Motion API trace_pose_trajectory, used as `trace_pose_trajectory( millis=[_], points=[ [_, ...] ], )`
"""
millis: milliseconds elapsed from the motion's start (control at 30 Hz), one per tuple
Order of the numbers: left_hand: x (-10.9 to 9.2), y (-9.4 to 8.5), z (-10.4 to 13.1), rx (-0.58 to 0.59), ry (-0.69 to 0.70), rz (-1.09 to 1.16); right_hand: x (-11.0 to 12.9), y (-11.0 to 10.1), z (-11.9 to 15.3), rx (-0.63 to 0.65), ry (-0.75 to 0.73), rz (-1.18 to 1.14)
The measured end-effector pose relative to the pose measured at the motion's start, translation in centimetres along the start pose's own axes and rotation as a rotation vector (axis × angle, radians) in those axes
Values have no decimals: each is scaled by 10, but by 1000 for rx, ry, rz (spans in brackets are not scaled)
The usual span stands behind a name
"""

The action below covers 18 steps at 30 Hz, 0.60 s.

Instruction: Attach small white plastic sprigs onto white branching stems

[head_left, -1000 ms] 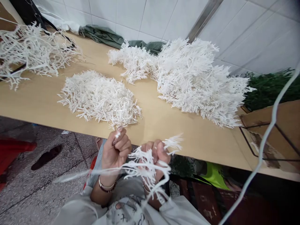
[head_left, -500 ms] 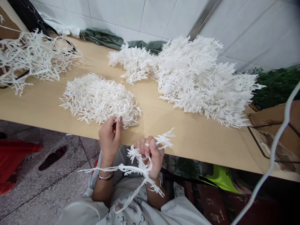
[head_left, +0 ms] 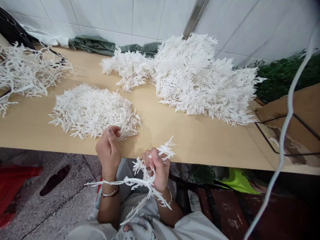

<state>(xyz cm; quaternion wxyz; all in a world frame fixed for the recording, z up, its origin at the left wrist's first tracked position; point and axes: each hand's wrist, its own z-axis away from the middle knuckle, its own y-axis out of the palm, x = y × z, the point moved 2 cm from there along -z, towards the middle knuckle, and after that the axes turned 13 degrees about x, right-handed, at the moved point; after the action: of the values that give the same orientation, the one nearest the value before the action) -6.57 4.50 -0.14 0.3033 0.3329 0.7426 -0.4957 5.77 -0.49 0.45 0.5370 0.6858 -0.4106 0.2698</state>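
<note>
Nearer the pile (head_left: pixel 86 106) now, my left hand (head_left: pixel 108 153) curls at its five o'clock, hold unclear. Right hand (head_left: pixel 159 168) pinches a sprig (head_left: pixel 142 182).

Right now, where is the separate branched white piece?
In the head view, the branched white piece is low, slightly left of centre, held in the right hand, mostly below the table's near edge.

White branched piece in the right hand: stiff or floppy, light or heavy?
Probably light: the white branched piece is slender throughout. Likely springy rather than limp: its stem juts sideways from the right hand. Its thin, splayed tips may snag.
</note>
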Motion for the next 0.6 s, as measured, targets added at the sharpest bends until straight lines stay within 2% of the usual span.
trace_pose_trajectory(
  millis=[167,333,400,600],
  points=[
    [-3,4,-2,-46,10,-131,-2,-4,1,-19,-27,-6],
    [-6,1,-1,-156,124,-231,-3,-6,2,-35,-35,-15],
    [-10,-2,0,-114,166,-306,-3,-7,2,-32,-27,-5],
    [-10,-4,-6,144,249,-497,-5,-6,0,-6,13,-9]
  ],
)
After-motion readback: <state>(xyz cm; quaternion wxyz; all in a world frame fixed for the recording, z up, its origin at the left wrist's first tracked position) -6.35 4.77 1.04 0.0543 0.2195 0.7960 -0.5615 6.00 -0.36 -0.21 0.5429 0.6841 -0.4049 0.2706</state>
